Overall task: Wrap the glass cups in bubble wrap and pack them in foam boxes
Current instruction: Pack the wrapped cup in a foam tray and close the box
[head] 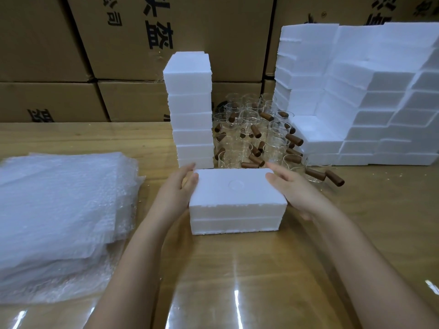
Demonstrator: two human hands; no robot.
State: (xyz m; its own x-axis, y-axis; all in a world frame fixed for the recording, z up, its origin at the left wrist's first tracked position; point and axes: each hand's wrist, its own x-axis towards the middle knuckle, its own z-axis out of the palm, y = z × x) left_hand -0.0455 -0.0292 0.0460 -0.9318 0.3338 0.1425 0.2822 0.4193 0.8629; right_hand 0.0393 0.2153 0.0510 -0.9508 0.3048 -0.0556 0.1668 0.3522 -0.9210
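Brown cardboard cartons (pixel 133 43) printed with black characters fill the top of the frame from left to right, stacked as a wall. Below them a glossy light-wood table (pixel 237 269) takes up the lower two thirds. At the upper right, a stepped pile of white foam boxes (pixel 370 103) stands on the table against the cartons. At the left edge lies a thick heap of clear bubble wrap sheets (pixel 59 210), loosely squared. Just left of centre rises a tall single column of white foam boxes (pixel 190 110), several high. Between that column and the stepped pile sits a crowd of clear glass cups with brown wooden handles (pixel 247 119), some upright and some tipped over (too jumbled to count). In the centre of the frame, just in front of the cups, a closed white rectangular foam box (pixel 235 193) rests on the table, a seam running along its front face. The left hand (pixel 175 191) presses its left end with fingers nearly straight; the right hand (pixel 292 191) lies flat against its right end, fingers extended.
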